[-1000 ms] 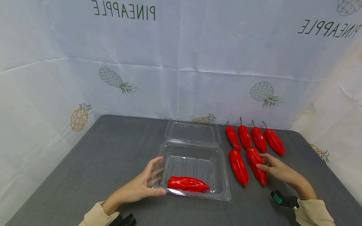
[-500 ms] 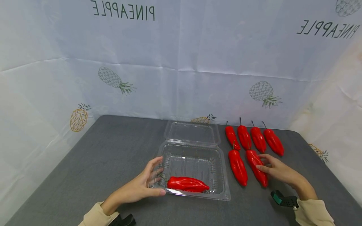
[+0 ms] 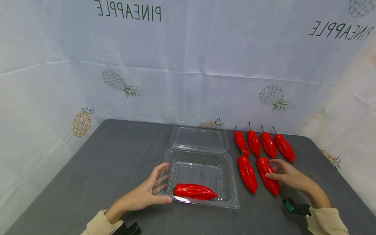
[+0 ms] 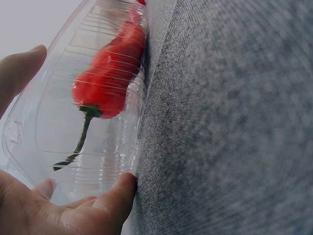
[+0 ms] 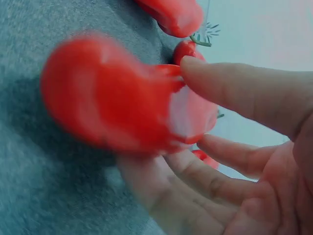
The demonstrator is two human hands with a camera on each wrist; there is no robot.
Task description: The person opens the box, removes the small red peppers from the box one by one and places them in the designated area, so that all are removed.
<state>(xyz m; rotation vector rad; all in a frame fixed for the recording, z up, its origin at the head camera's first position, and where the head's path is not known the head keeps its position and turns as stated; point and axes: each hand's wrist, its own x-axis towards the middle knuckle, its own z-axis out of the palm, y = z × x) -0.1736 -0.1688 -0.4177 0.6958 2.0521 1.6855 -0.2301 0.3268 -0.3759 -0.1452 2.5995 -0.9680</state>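
Observation:
A clear plastic clamshell container (image 3: 202,169) lies with its lid (image 3: 199,137) folded back. Inside, along the front wall, one red pepper (image 3: 194,191) lies sideways with its stem to the left. My left hand (image 3: 145,195) holds the container's front left corner; in the left wrist view, fingertips (image 4: 124,183) touch the clear wall near the tabletop. To the right, my right hand (image 3: 290,178) holds another red pepper (image 3: 266,176) between thumb and fingers. That pepper (image 5: 107,98) looks blurred in the right wrist view, close to the table surface.
Beside the held pepper lies another red pepper (image 3: 247,174). Behind them, several more red peppers (image 3: 268,145) form a row, stems pointing back. The grey table (image 3: 126,153) meets a pineapple-print cloth (image 3: 188,98) at its far edge.
The pepper under my right hand has shifted slightly toward the front and right. My left hand, the container and the pepper inside have not visibly moved.

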